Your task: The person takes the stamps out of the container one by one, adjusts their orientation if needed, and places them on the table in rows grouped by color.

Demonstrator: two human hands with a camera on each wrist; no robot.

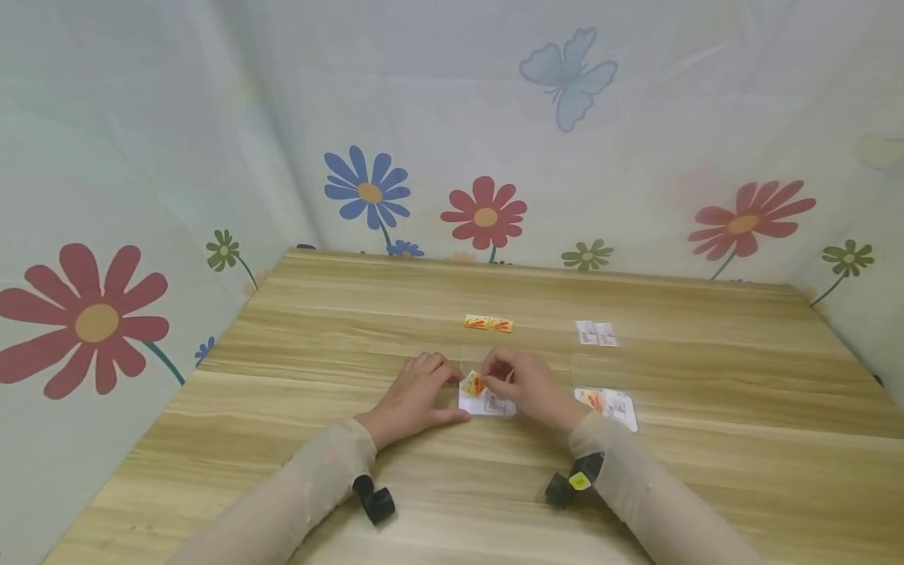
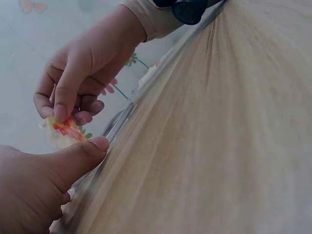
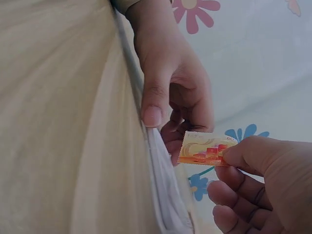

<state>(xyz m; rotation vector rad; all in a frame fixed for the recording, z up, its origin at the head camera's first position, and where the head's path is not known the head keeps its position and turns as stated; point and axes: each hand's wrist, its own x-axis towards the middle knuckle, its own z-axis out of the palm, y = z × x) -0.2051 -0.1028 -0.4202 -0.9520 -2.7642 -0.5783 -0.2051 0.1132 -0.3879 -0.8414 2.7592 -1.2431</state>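
Note:
My right hand (image 1: 526, 386) pinches a yellow and red postage stamp (image 3: 204, 148) between thumb and forefinger. This stamp is tilted above a small white card (image 1: 475, 406) that lies on the table with a clear plastic flap behind it. A pale stamp (image 1: 496, 403) lies on the card's right half, partly covered by my right hand. At the card's left edge, my left hand (image 1: 417, 399) holds it, thumb at the near corner and bent fingers farther back. The left thumb (image 2: 80, 158) also shows close up in the left wrist view.
Behind the hands lie two yellow and red stamps (image 1: 489, 323) side by side, and two pale stamps (image 1: 596, 333) farther right. A second white card (image 1: 628, 421) bearing a yellow-red and a pale stamp sits right. The wooden table (image 1: 282, 329) meets a flowered curtain (image 1: 438, 118).

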